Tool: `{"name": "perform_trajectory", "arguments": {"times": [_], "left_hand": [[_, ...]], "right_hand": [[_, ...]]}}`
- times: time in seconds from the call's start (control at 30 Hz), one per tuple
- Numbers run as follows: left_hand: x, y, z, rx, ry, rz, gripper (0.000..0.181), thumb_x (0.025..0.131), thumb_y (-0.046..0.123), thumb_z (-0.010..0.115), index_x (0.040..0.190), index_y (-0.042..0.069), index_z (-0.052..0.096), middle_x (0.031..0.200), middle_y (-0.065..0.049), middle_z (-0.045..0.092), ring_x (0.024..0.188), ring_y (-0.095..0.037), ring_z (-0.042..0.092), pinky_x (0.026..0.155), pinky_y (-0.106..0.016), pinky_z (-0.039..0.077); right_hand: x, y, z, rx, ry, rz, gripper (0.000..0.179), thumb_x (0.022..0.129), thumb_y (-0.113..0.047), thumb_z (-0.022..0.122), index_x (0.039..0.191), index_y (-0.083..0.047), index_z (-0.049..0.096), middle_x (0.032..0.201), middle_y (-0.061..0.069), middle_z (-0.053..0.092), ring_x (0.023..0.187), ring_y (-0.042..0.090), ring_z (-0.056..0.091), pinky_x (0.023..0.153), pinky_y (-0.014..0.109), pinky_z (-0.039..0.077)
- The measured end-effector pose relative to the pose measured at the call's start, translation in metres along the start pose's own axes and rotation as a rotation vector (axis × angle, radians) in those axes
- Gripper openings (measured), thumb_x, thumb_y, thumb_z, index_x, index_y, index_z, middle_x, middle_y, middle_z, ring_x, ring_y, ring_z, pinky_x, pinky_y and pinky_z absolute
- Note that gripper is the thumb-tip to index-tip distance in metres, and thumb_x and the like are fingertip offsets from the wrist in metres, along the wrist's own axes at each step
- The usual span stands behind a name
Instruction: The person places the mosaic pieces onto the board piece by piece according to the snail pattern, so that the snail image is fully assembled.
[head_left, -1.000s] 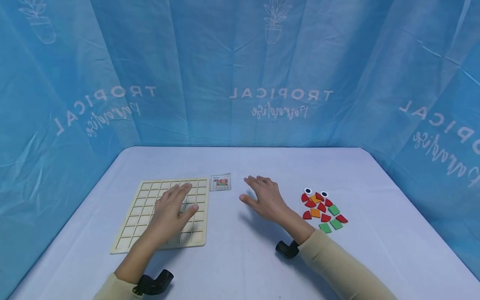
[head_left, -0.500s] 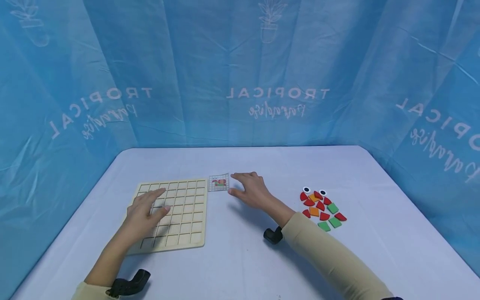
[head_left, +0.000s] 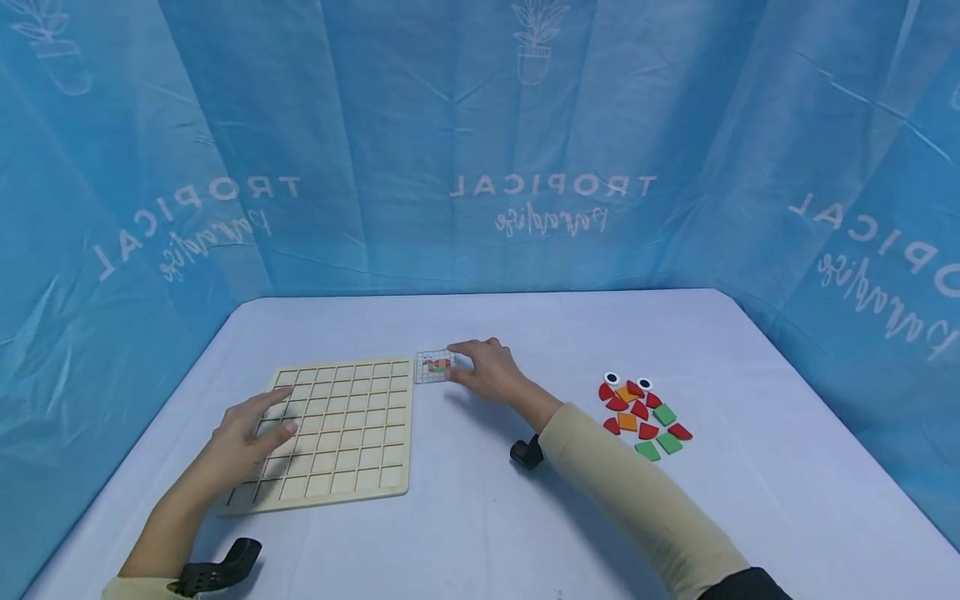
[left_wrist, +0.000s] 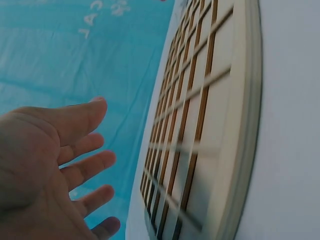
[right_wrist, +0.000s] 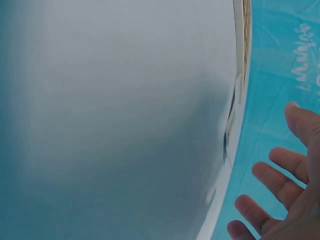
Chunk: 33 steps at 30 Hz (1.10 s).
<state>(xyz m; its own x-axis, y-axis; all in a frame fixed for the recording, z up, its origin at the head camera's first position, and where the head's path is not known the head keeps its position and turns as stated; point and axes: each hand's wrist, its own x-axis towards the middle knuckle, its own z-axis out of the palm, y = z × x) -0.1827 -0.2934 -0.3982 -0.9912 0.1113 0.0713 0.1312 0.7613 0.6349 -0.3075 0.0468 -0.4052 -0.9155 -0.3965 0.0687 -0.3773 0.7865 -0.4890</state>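
Observation:
A pale wooden grid board [head_left: 352,425] lies on the left half of the table. My left hand [head_left: 243,437] hovers over its left side with fingers and thumb spread; the left wrist view has this hand [left_wrist: 55,160] holding nothing beside the board's raised face. Just right of the board's far corner lies a small card [head_left: 429,375] with a grid and a coloured picture. At the card's right edge is my right hand [head_left: 489,372], its fingertips overlapping the card from above. Seen from the right wrist, the fingers [right_wrist: 277,182] are apart, with nothing between them.
To the right lies a loose group of flat pieces: red quarter rounds [head_left: 648,432], orange squares [head_left: 627,422], green squares [head_left: 664,414] and two white-and-black eye discs [head_left: 612,378]. A blue curtain [head_left: 420,150] surrounds the white table [head_left: 450,533] on its far sides.
My left hand has moved left and toward me, from the board's middle to its left side. The right hand has moved left and reached the card. The board, card and pieces stay put.

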Motion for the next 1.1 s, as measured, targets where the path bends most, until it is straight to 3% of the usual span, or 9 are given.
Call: {"name": "perform_trajectory", "arguments": {"times": [0.27,0.5,0.93,1.1], "left_hand": [[0.001,-0.027,-0.013,-0.072,-0.084,-0.026,0.067,0.095,0.03,0.054,0.148,0.001,0.023,0.15,-0.035,0.016,0.136,-0.059,0.007,0.095,-0.079,0.019],[0.002,-0.046,-0.021,-0.119,-0.098,-0.034,0.065,0.094,0.026,0.056,0.145,-0.003,0.027,0.149,-0.035,0.019,0.136,-0.058,0.009,0.101,-0.076,0.013],[0.007,-0.062,-0.025,-0.117,-0.113,-0.114,0.068,0.09,0.037,0.059,0.143,0.002,0.036,0.152,-0.028,0.022,0.138,-0.055,0.009,0.104,-0.074,0.008],[0.008,-0.069,-0.023,-0.104,-0.123,-0.083,0.062,0.088,0.029,0.062,0.139,0.0,0.042,0.151,-0.027,0.027,0.138,-0.055,0.012,0.104,-0.074,0.01]], "right_hand": [[0.013,0.001,0.006,0.007,-0.016,0.019,0.048,0.09,-0.039,0.061,0.134,-0.022,0.054,0.139,0.002,0.054,0.124,0.03,0.047,0.106,0.05,0.035],[0.019,-0.001,0.01,-0.008,-0.019,0.014,0.046,0.089,-0.039,0.061,0.132,-0.022,0.055,0.137,0.002,0.056,0.123,0.031,0.048,0.103,0.051,0.037],[0.028,-0.005,0.015,0.013,-0.057,0.082,0.042,0.087,-0.038,0.064,0.127,-0.027,0.06,0.132,-0.002,0.06,0.116,0.027,0.045,0.097,0.044,0.038],[0.031,-0.007,0.017,-0.049,-0.052,0.101,0.038,0.087,-0.04,0.064,0.124,-0.028,0.063,0.131,-0.003,0.06,0.115,0.026,0.044,0.094,0.041,0.039]]}}
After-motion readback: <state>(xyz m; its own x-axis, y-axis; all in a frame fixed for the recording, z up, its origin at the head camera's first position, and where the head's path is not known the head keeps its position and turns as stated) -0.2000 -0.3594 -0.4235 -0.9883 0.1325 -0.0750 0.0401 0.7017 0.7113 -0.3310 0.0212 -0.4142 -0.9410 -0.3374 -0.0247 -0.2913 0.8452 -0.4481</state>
